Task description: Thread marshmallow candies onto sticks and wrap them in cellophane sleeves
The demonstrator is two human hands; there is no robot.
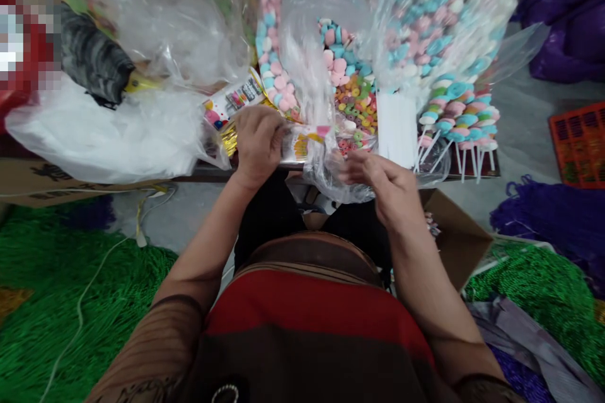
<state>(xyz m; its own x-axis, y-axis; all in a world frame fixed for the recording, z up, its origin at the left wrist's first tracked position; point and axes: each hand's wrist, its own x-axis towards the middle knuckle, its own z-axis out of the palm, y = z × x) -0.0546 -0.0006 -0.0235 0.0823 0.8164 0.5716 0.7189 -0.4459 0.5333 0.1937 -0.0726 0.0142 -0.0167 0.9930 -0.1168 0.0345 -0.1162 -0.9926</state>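
Observation:
My left hand is at the table's front edge, its fingers curled down beside a small clear printed packet. What its fingertips grip is hidden. More printed bags and shiny gold ties lie at its left. My right hand hovers at the table edge near crumpled clear plastic; motion smears its fingers. Beyond it are ring-shaped candies, pink, blue and white candies, and a stack of white sticks. Several candy skewers on white sticks lie to the right.
A large clear bag of pastel candies fills the back right. White plastic bags cover the table's left. A cardboard box stands below at right, near an orange crate. Green strands heap on the floor. Another person's patterned sleeve shows at left.

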